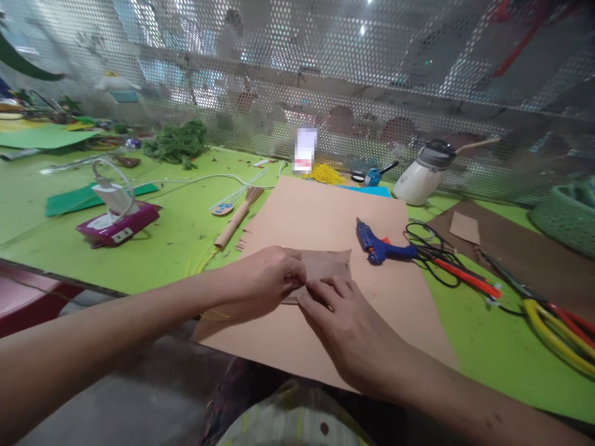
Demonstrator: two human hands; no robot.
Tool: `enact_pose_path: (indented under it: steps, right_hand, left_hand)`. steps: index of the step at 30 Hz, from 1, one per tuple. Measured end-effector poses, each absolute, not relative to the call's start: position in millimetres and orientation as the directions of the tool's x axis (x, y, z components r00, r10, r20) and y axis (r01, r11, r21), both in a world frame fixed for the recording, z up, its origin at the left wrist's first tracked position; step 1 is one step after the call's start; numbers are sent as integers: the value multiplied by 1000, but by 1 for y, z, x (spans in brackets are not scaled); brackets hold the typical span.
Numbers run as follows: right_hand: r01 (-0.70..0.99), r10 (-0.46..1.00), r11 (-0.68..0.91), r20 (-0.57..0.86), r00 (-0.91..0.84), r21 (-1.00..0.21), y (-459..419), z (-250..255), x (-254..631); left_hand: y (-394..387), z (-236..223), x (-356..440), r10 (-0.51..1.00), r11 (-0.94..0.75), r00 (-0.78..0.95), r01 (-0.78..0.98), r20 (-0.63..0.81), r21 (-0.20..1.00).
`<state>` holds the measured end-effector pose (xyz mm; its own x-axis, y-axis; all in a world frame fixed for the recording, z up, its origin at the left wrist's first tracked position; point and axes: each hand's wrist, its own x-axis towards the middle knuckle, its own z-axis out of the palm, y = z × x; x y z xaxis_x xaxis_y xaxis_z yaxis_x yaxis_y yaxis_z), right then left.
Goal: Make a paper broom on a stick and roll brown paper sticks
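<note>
A small brown paper piece [328, 265] lies on a large tan cardboard sheet [320, 217] at the table's near edge. My left hand [264, 275] pinches the left edge of the piece, fingers closed on it. My right hand [346, 328] lies over its lower edge, fingertips pressing it flat. A blue glue gun [379, 244] rests on the sheet just right of the piece, its black cord trailing off to the right.
A rolled brown paper tube [237, 220] lies left of the sheet. A magenta power strip [118, 224] with a white plug sits far left. A white jug [421, 176], a green basket [564, 217], red and yellow tools [553, 322] and a brown board [515, 254] are to the right. A perforated metal screen stands behind.
</note>
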<state>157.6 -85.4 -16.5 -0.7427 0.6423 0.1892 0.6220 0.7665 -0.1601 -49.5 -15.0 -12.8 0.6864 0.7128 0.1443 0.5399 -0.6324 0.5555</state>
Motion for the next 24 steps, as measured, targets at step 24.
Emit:
enact_pose_path:
  steps: [24]
  right_hand:
    - [655, 675, 737, 190, -713, -165, -93, -23, 164]
  left_hand:
    - [-38, -16, -38, 554, -828, 813, 561, 178, 12]
